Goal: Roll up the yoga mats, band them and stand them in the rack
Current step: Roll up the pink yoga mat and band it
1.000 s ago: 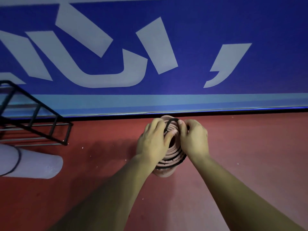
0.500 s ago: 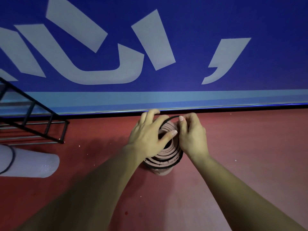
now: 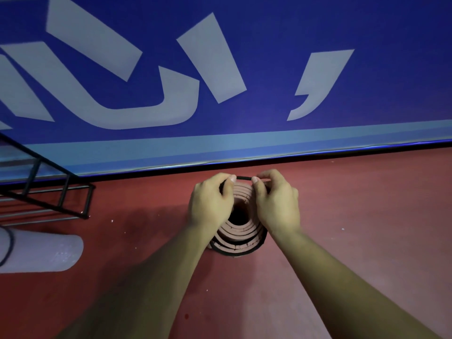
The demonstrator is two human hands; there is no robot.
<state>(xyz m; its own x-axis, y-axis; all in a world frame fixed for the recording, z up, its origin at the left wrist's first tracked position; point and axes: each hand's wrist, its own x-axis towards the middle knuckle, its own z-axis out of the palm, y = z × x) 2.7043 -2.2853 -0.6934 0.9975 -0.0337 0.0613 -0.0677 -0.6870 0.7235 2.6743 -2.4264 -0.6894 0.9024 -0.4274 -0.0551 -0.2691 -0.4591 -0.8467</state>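
From the head camera, a reddish rolled mat [image 3: 238, 232] stands on end on the red floor [image 3: 354, 216], close to the foot of a blue wall banner [image 3: 244, 33] with pale lettering. The left hand [image 3: 210, 204] and right hand [image 3: 278, 204] each pinch a black band [image 3: 243, 178], stretching it over the mat's top end while its lower loop circles the near edge. At the left, well apart, a grey rolled mat [image 3: 41, 253], already banded, lies on the floor below a black metal rack [image 3: 61, 192].

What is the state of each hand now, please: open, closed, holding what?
Left hand: closed, pinching the black band over the rolled pink yoga mat.
Right hand: closed, pinching the same band.
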